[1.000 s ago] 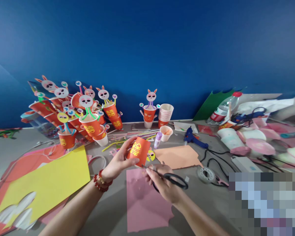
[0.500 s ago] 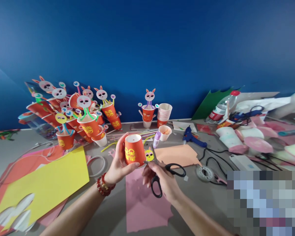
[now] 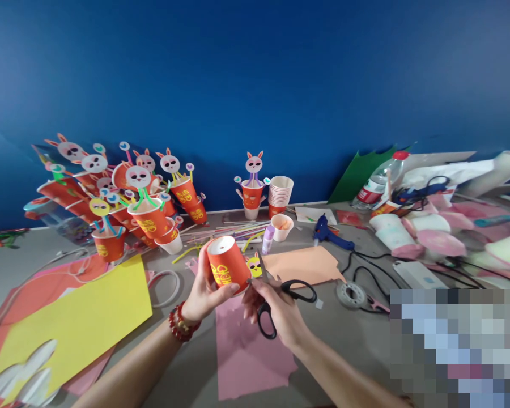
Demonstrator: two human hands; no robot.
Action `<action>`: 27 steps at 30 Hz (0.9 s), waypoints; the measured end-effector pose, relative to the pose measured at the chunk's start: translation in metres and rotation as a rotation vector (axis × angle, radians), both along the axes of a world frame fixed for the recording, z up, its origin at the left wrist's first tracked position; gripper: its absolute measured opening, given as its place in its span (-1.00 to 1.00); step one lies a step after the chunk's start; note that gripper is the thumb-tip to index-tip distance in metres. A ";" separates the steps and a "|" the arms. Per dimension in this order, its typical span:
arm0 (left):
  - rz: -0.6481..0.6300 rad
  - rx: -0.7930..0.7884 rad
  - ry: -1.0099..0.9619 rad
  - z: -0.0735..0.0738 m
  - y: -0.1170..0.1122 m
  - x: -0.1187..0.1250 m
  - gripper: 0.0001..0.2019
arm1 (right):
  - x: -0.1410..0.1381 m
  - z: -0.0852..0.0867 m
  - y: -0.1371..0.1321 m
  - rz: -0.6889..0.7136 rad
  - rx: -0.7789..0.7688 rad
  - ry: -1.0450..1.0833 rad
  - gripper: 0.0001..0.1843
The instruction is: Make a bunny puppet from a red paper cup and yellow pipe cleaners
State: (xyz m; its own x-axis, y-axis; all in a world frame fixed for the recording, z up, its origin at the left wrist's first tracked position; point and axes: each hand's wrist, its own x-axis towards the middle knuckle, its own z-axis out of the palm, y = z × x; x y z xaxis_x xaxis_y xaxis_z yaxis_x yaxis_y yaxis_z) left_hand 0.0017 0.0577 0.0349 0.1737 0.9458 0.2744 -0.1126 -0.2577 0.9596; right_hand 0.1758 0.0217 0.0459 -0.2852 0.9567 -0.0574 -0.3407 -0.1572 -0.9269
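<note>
We have the left hand (image 3: 200,297) wrapped around 1 red paper cup (image 3: 233,263) printed in yellow, thumb low on its side; it is held base up and tilted above the far end of a pink paper sheet (image 3: 253,362). Our right hand (image 3: 283,311) is curled around the black-handled scissors (image 3: 287,287), with its fingertips at, or just beside, the cup's lower edge; we cannot tell whether they touch.

As far as we can judge, work on this cup is at an early stage. Its base shows 1 small dark spot, which looks like a hole, and the sides we see carry no stems or face. By comparison, the standing bunny cup (image 3: 251,197) at the back has 1 face and 2 round discs on stems, and the crowded bunny cups (image 3: 148,220) at the left look similarly complete. Those parts are what ours lacks.

1 yellow bunny face (image 3: 254,266) lies just behind our fingers, apart from the cup. The purple glue stick (image 3: 268,241) stands near it, and a stack of paper cups (image 3: 280,195) waits further back.
</note>
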 end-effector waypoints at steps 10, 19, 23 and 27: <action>-0.090 -0.054 -0.024 0.014 0.004 -0.002 -0.05 | 0.009 -0.001 0.000 0.013 0.080 -0.190 -0.41; -0.211 -0.162 -0.024 0.021 0.006 -0.009 -0.09 | 0.016 -0.004 0.001 0.071 0.217 -0.311 -0.45; -0.284 -0.214 -0.126 0.026 0.005 -0.006 -0.18 | 0.016 -0.008 -0.001 0.106 0.184 -0.314 -0.45; -0.302 -0.236 -0.229 0.033 0.005 -0.003 -0.37 | 0.014 -0.010 -0.002 0.139 0.166 -0.306 -0.46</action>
State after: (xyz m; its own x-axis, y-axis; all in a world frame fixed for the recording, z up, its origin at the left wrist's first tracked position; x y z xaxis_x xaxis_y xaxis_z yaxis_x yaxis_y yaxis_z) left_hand -0.0013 0.0627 0.0675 0.4113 0.9035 0.1205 -0.3658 0.0426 0.9297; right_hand 0.1900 0.0197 0.0360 -0.4063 0.9137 -0.0074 -0.0302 -0.0215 -0.9993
